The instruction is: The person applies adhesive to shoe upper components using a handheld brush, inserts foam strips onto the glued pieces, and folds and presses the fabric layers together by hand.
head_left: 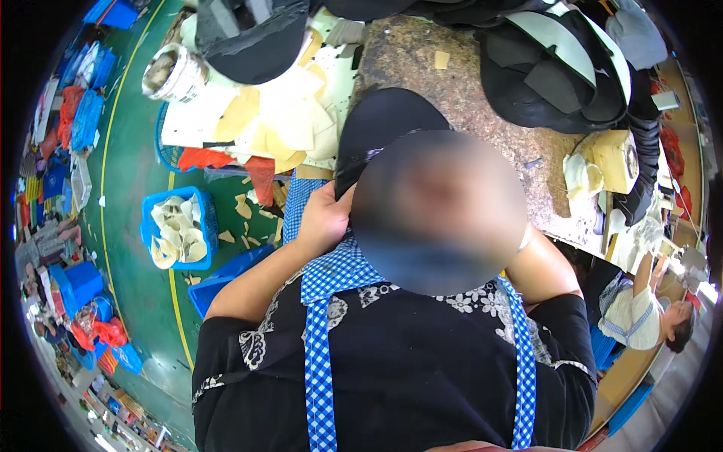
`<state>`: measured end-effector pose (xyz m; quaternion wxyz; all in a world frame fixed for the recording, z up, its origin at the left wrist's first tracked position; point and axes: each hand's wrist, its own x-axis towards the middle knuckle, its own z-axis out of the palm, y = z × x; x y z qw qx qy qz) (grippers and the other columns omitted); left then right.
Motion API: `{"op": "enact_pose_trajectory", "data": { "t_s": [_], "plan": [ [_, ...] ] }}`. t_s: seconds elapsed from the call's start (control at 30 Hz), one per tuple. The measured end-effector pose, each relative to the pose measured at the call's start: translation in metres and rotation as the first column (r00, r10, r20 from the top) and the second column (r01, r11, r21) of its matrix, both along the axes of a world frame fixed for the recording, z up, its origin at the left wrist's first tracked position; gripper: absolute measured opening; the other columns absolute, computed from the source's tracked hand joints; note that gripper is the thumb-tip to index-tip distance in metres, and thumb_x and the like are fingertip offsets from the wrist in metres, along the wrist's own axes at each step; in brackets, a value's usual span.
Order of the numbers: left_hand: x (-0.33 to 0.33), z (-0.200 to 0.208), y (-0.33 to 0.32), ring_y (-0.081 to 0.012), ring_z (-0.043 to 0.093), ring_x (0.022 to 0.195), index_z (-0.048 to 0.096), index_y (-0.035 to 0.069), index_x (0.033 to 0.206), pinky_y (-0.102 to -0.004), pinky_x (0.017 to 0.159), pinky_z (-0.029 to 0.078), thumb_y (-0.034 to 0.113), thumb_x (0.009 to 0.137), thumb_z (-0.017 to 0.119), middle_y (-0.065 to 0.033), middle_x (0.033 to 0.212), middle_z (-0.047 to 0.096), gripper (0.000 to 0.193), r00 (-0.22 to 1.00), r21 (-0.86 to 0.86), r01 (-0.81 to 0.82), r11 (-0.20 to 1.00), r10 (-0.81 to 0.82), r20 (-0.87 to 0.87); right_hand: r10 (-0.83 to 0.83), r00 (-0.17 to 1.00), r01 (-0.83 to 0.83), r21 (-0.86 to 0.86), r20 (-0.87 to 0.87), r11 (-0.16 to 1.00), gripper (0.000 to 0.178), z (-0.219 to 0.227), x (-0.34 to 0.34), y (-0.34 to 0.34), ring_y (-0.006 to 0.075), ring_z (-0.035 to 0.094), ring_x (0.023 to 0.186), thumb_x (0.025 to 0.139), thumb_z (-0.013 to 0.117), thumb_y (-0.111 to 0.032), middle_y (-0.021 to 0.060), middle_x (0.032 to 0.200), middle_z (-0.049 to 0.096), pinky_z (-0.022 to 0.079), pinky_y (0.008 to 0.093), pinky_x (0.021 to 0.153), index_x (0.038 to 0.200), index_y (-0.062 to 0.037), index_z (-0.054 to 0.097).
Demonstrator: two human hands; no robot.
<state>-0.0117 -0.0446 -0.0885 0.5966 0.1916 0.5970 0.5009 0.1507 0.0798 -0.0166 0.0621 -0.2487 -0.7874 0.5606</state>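
My left hand [325,218] is closed on the near edge of a black, rounded, cap-like piece [388,117]. The thumb lies along this edge; most of the fingers are out of sight behind it. A small purplish spot shows on the piece, and a blurred round patch hides its right part. The same patch covers my right hand; only my right forearm [538,260] shows, bent in toward the middle. Past the piece lies a stained, speckled worktop [467,90]. A blue checked apron [335,271] hangs in front of me.
Black pieces with white and grey panels [557,71] are heaped at the right back. Cream sheets [279,124] and a white tub [175,73] lie left. A blue basket of scraps [181,230] stands on the green floor. Another person [640,313] sits at right.
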Motion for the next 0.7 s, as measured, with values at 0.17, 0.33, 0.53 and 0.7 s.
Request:
{"op": "enact_pose_trajectory", "data": {
  "t_s": [0.17, 0.33, 0.53, 0.7],
  "plan": [
    [-0.008, 0.018, 0.005, -0.0222, 0.050, 0.107, 0.040, -0.001, 0.122, -0.0361, 0.092, 0.039, 0.009, 0.086, 0.050, -0.0119, 0.118, 0.050, 0.039, 0.881, 0.205, -0.192, 0.960, 0.077, 0.467, -0.854, 0.247, 0.670, -0.556, -0.458, 0.492, 0.011, 0.027, 0.071, 0.054, 0.0055, 0.038, 0.045, 0.081, 0.061, -0.014, 0.0035, 0.063, 0.055, 0.029, 0.0195, 0.042, 0.080, -0.0056, 0.053],
    [-0.024, 0.036, 0.015, -0.0237, 0.049, 0.107, 0.039, 0.000, 0.123, -0.0383, 0.094, 0.038, -0.002, 0.081, 0.050, -0.0121, 0.118, 0.049, 0.044, 0.959, 0.345, 0.020, 0.938, -0.117, 0.260, -0.811, 0.019, 0.999, 0.044, -0.584, -0.008, 0.016, 0.020, 0.179, 0.086, 0.0051, 0.039, 0.041, 0.081, 0.062, -0.017, -0.0014, 0.051, 0.046, 0.027, 0.0192, 0.038, 0.073, -0.0053, 0.054],
    [-0.010, 0.075, 0.046, -0.0173, 0.051, 0.101, 0.047, -0.003, 0.116, -0.0292, 0.091, 0.036, 0.001, 0.085, 0.049, -0.0095, 0.111, 0.054, 0.031, 0.971, 0.523, 0.194, 0.830, -0.086, -0.223, -0.894, 0.321, 0.708, 0.707, -0.313, 0.007, 0.036, -0.022, 0.232, 0.098, 0.0146, 0.049, 0.046, 0.073, 0.069, -0.032, 0.0081, 0.057, 0.056, 0.040, 0.0291, 0.046, 0.073, 0.0013, 0.056],
    [-0.011, 0.054, 0.063, -0.0132, 0.048, 0.102, 0.040, -0.003, 0.122, -0.0262, 0.090, 0.036, 0.013, 0.092, 0.042, -0.0067, 0.114, 0.052, 0.034, 0.934, 0.353, 0.352, 0.867, -0.347, -0.079, -0.875, -0.118, 0.988, 0.031, -0.470, -0.150, 0.016, -0.008, 0.259, 0.084, 0.0039, 0.039, 0.040, 0.078, 0.065, -0.019, -0.0010, 0.057, 0.055, 0.026, 0.0190, 0.036, 0.071, -0.0053, 0.059]
  ]
}}
